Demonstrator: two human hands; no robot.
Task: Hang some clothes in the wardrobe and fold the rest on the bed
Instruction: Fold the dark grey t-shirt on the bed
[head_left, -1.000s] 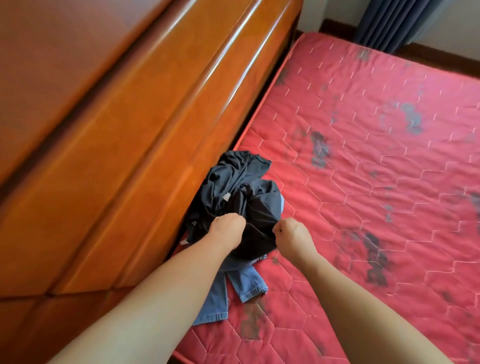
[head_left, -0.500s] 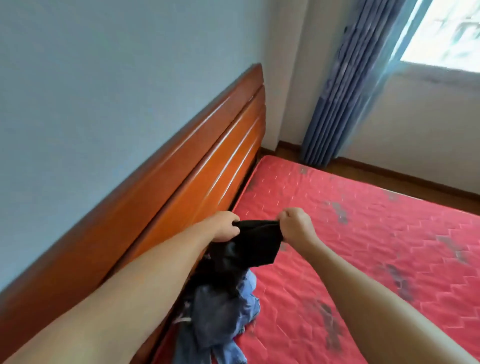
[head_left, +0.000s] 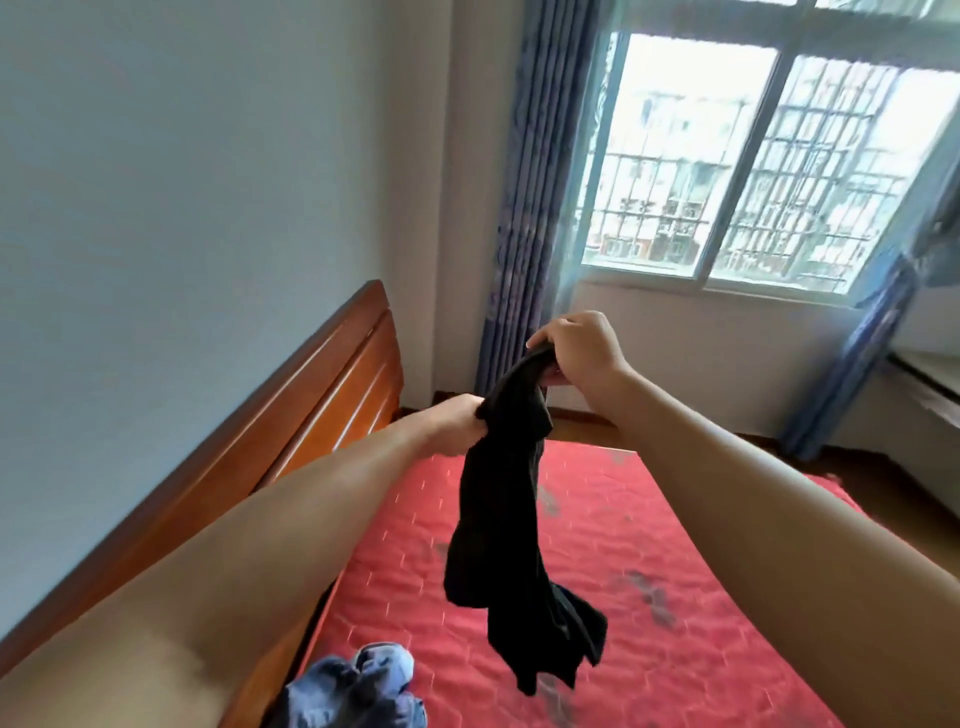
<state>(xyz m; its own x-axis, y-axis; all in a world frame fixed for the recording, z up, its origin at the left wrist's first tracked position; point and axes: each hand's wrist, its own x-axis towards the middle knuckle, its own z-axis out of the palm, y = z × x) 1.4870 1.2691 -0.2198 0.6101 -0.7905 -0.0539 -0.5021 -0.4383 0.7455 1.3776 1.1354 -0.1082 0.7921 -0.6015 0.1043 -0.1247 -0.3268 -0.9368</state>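
The black garment (head_left: 493, 519) was thin, matt cloth that hung limp. The headboard (head_left: 332, 405) was orange-brown wood under a glossy varnish, streaked with light. The mattress (head_left: 701, 665) was red quilted fabric, stitched in hexagons and blotched with dark marks. The blue clothes (head_left: 353, 686) looked like faded denim. The curtain (head_left: 524, 208) was matt blue cloth, the wall (head_left: 182, 182) smooth matt paint.

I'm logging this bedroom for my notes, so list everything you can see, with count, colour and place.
garment: one, black, hanging above the mattress
clothes pile: one, mostly blue, on the mattress beside the headboard
mattress: one, red quilted, below the hands
headboard: one, orange-brown wood, against the left wall
curtains: two, blue, either side of the window
window: one, white-framed, far wall
left hand: grips the garment, lower
right hand: grips the garment's top, higher
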